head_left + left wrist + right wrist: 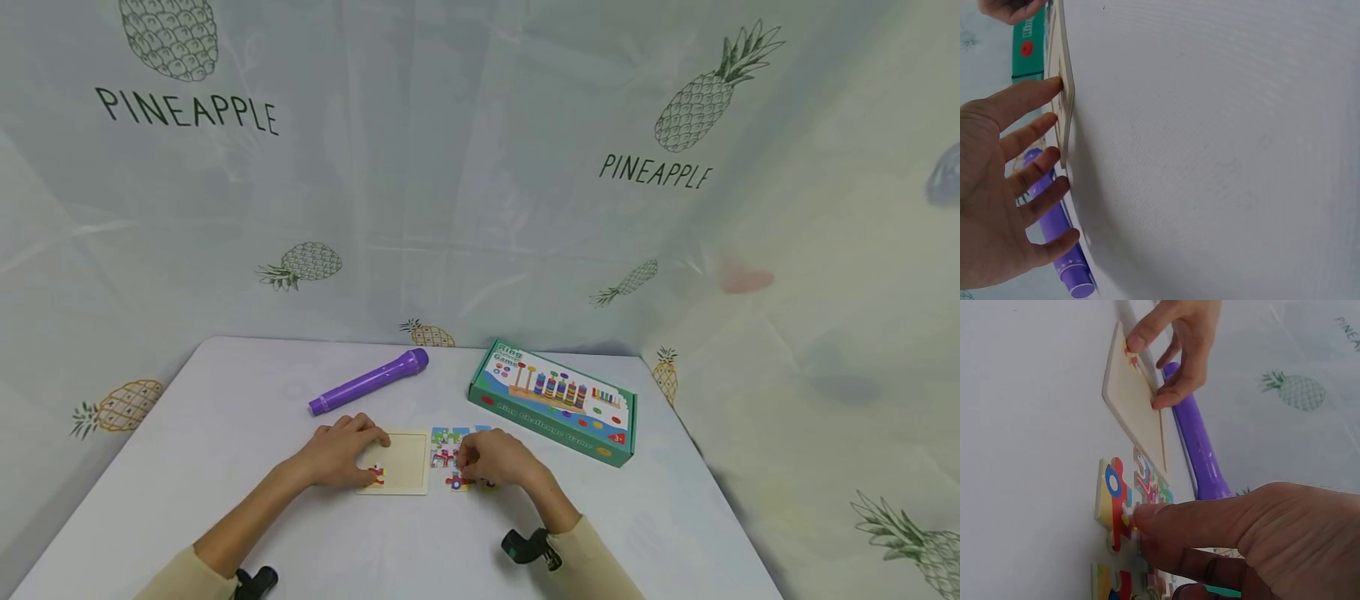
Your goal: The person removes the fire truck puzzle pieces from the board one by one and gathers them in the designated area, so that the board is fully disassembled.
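Note:
A shallow wooden puzzle board lies on the table, one small picture piece in its lower left corner. My left hand rests at the board's left side with fingers spread, the thumb touching that corner piece. Right of the board lie several colourful jigsaw pieces. Over them is my right hand, its thumb and fingers pinching a jigsaw piece with a red car and blue wheel in the right wrist view. The fingers hide part of this piece and its neighbours.
Behind the board lies a purple toy microphone. A green Ring Challenge Game box sits at the back right. The white table meets a pineapple-printed curtain at its far edge.

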`<state>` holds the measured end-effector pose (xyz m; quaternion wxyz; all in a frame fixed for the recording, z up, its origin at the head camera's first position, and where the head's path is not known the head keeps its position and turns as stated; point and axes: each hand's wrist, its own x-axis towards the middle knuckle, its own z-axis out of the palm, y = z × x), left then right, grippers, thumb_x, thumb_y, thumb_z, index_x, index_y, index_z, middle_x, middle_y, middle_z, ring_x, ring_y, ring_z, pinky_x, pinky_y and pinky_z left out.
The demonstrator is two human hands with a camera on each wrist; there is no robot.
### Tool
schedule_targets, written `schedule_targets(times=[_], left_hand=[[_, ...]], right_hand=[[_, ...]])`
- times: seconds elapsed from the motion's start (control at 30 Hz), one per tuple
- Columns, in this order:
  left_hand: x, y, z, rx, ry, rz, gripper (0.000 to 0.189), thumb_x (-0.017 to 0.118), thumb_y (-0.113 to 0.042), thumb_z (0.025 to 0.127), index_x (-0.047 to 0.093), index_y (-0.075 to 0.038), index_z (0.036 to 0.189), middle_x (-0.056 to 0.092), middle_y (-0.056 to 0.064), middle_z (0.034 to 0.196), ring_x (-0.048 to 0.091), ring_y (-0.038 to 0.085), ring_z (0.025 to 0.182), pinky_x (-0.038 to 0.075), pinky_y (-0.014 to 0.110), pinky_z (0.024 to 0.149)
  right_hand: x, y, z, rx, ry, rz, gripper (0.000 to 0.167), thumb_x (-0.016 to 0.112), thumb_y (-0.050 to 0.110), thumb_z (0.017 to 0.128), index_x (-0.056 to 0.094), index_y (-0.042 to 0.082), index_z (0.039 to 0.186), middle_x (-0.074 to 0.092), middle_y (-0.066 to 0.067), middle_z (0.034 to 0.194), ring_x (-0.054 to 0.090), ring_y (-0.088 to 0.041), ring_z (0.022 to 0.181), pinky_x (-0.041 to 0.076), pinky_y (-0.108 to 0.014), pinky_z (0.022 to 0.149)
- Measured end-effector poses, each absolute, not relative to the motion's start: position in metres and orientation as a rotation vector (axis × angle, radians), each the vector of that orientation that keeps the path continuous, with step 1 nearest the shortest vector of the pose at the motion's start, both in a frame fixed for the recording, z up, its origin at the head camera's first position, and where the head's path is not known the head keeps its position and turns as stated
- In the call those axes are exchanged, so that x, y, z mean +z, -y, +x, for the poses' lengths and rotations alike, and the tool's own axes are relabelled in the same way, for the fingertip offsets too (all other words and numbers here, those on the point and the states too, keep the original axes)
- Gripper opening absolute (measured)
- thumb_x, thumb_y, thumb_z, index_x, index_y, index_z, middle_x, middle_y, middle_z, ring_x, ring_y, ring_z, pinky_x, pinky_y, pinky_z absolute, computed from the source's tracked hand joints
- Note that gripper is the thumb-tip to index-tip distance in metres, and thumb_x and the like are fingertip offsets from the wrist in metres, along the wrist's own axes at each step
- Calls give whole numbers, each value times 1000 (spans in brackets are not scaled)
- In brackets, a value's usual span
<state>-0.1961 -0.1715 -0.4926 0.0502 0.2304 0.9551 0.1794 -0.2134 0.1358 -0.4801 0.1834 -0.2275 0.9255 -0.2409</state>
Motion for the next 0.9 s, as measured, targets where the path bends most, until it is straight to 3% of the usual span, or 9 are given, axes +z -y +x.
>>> schedule_targets(times=[0.3,0.63,0.9], left_hand=[[-489,175,-196,539,-2862,762,63,89,-36,68,65,-21,125,55,1,122,51,29,117,41,66,91],[-492,175,-197,520,-2879,796,77,88,-39,67,60,-15,135,54,1,122,51,28,115,44,62,86],[-493,175,-196,549,-2882,787,90,88,-39,66,54,-4,142,54,4,125,50,31,119,44,61,85]], right_hand=[[-479,-105,-213,-715,-2622,-721,6,76,21,90,72,19,94,61,11,75,52,-6,65,43,-23,59],[-494,-51,-205,-641,-2583,-1011,34,77,25,89,73,16,122,55,13,74,48,0,67,41,-17,63],[-496,-36,-197,-604,-2645,-1050,31,78,27,89,75,19,118,54,14,73,46,1,66,39,-16,60]])
